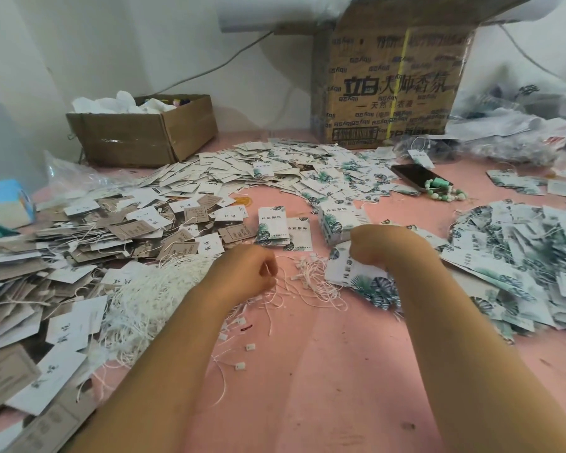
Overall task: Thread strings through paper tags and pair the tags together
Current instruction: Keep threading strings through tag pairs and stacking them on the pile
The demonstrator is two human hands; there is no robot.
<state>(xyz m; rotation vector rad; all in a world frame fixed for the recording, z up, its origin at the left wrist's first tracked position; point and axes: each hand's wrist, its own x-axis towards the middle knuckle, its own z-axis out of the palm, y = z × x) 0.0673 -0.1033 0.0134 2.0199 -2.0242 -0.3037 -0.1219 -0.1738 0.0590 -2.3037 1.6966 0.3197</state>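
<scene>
Pick-up step rn, imo: left hand (245, 273) is curled, pinching a white string (275, 284) from the loose pile of strings (311, 276) on the pink tabletop (324, 371). Right hand (381, 245) grips leaf-print tags (363, 279) just beside it. Next it needs the string end fed thru the tag holes, which I can't see tbh.

Strings (311, 276) lie between tag heaps (79, 243), boxes (144, 132) behind

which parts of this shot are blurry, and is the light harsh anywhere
head view: soft even light, no hard shadows; leaf-print tag pile at right is smeared; centre tag stack reads sharp; wide-angle lens skews the printed cardboard box.
</scene>
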